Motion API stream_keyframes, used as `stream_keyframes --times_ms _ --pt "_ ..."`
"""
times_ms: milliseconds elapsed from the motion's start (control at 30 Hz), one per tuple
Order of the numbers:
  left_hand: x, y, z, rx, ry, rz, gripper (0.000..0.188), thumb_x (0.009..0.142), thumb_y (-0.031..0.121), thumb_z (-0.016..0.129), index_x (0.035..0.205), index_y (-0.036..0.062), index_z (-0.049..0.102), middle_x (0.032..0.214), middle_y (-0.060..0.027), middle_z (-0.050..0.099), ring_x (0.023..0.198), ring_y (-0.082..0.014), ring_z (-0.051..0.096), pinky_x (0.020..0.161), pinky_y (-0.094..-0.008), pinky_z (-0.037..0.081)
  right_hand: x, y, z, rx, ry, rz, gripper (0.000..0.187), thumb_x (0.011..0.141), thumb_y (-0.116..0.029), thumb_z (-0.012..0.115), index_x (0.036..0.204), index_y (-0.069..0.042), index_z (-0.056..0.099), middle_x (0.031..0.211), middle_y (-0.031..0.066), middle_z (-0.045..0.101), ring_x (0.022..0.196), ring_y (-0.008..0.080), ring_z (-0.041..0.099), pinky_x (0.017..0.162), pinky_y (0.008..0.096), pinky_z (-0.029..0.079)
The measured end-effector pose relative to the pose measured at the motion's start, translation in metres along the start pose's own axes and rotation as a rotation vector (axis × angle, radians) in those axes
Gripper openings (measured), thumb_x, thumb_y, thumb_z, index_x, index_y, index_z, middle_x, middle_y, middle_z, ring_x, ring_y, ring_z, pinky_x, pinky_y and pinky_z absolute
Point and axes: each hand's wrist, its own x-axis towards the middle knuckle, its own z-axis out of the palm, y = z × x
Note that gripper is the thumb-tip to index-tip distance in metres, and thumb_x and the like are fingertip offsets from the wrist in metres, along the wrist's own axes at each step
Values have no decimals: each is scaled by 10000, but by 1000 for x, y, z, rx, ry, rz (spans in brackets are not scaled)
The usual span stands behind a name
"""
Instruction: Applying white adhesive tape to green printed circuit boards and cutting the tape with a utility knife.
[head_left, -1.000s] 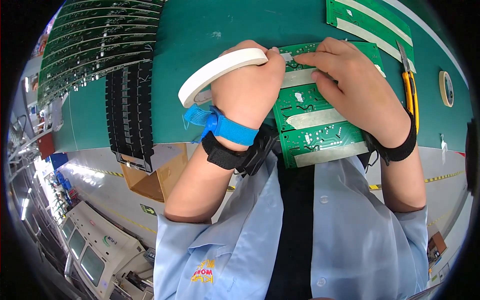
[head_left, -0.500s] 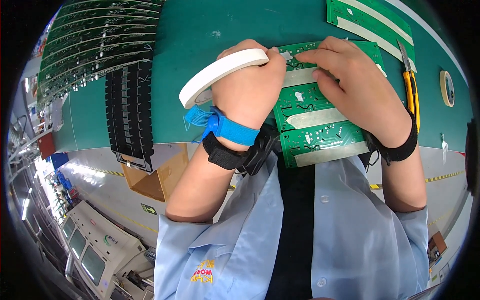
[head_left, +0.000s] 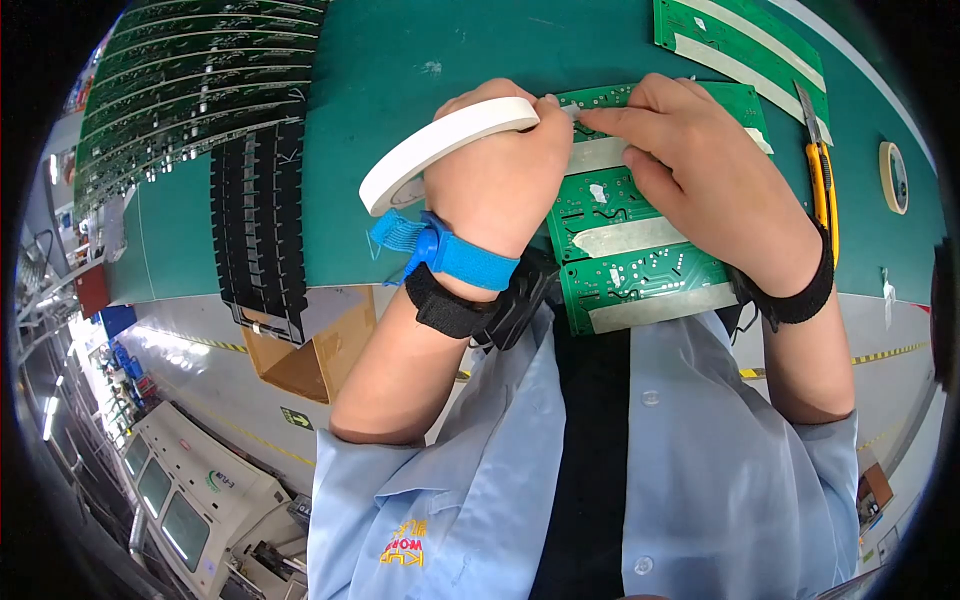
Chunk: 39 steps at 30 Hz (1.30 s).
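Note:
My left hand (head_left: 500, 190) is closed at the far left corner of a green circuit board panel (head_left: 655, 190). A white tape roll (head_left: 435, 150) rests against the back of this hand, its rim reaching the thumb. My right hand (head_left: 715, 180) lies over the panel's right side. Its index finger is stretched out, with the tip on a small whitish tape piece (head_left: 572, 111) beside my left thumb; its thumb stands apart below. Pale tape strips (head_left: 640, 236) and small white patches cover parts of the panel, whose far middle is partly hidden by my hands.
Another taped green board (head_left: 745, 45) lies at the far right. A yellow utility knife (head_left: 822, 185) rests with its bare blade on that board. Further right is a second tape roll (head_left: 894, 177). Many boards stand in a black rack (head_left: 258, 220) on the left, above a cardboard box (head_left: 295, 360).
My right index finger has slid slightly left, toward my left thumb, and now touches the small tape piece. My left hand and the tape roll have barely moved.

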Motion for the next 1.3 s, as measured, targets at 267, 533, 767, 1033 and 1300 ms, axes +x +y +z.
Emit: stream_keyframes --times_ms 267,533,767,1033,1300 --pt "-1 -1 -1 -11 8 3 172 753 168 648 673 21 610 679 -160 638 703 -368 611 646 -442 504 0 3 -2 54 -2 14 348 801 38 564 1132 -49 630 910 117 525 852 294 537 748 371 456" --pt "0 -1 -2 4 3 16 170 754 166 646 673 20 609 672 -161 635 699 -369 613 640 -443 506 1 5 -2 117 19 31 328 806 41 556 1115 -39 632 891 125 548 800 292 548 706 357 459" --pt "0 -2 -2 -4 1 27 169 754 163 646 669 21 609 655 -160 629 678 -366 614 619 -437 507 1 2 -1 90 15 34 340 803 44 558 1122 -46 631 896 120 539 816 293 545 716 373 458" --pt "0 -2 -2 9 -5 22 190 773 187 657 679 27 615 666 -155 634 682 -363 616 618 -434 506 1 -3 -1 -35 -45 0 366 796 40 565 1142 -62 626 928 110 520 890 295 533 776 379 450" --pt "-1 -7 -4 89 -67 54 266 826 299 682 804 37 644 649 -83 638 598 -179 619 565 -292 478 0 3 2 14 1 -23 355 809 40 540 1144 -52 614 905 113 531 848 286 528 760 376 447"
